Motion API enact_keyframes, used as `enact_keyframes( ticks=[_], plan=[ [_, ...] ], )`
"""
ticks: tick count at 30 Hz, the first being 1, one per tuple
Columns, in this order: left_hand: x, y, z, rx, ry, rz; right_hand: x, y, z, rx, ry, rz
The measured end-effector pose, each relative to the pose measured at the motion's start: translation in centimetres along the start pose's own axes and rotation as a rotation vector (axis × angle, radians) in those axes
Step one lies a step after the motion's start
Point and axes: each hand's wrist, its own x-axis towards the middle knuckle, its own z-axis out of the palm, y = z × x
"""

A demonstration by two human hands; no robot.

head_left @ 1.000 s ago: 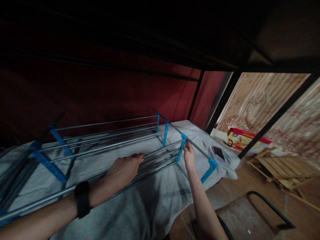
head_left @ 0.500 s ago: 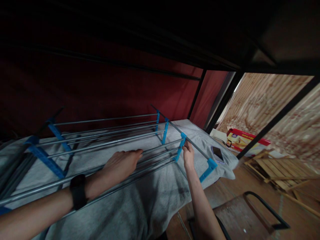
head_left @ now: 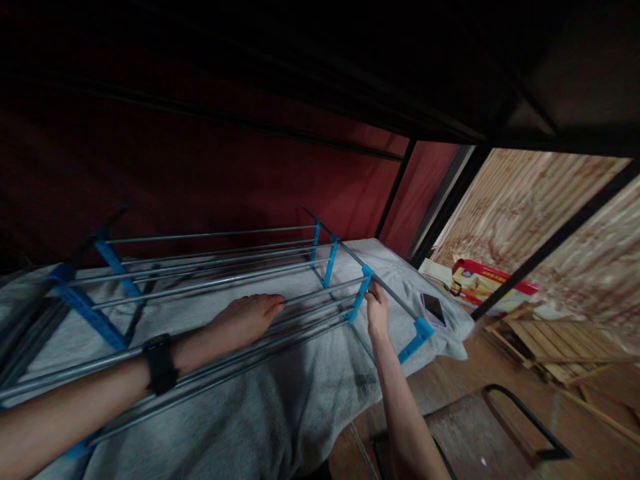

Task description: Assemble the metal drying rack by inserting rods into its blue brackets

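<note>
A rack of grey metal tubes (head_left: 215,285) and blue plastic brackets lies across the bed-like surface. My left hand (head_left: 250,317), with a black watch on its wrist, is closed around one of the long front tubes near the middle. At the right end, my right hand (head_left: 377,310) grips a blue bracket (head_left: 359,300) where that tube meets the end pole (head_left: 395,293). Its fingertips are partly hidden behind the bracket. Another blue bracket (head_left: 417,339) sits nearer me on the same pole, with no tubes seen in it. More blue brackets (head_left: 90,307) stand at the left end.
Grey cloth (head_left: 320,387) covers the surface beneath the rack. A phone (head_left: 433,310) lies on it at the right. Beyond are a red and yellow box (head_left: 493,279), a folded wooden piece (head_left: 570,343) and a chair (head_left: 475,427). Black frame bars (head_left: 453,207) rise behind.
Both hands keep their places on the rack. My left wrist has risen slightly, and the view has shifted a little, showing more of the near tubes at lower left.
</note>
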Motion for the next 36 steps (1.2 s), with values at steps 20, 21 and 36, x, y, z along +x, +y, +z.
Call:
enact_keyframes(
  ticks=[20, 21, 36],
  plan=[
    [1.9, -1.2, 0.2, -0.117, 0.020, 0.100, 0.0, 0.0, -0.4, -0.081, -0.059, -0.054],
    [1.7, -1.0, 0.3, -0.065, 0.035, 0.099, 0.1, 0.1, -0.3, -0.065, -0.063, -0.057],
    [-1.5, 2.3, 2.3, 0.374, 0.297, 0.304, 0.1, 2.3, -1.9, -0.066, -0.004, -0.001]
  ],
)
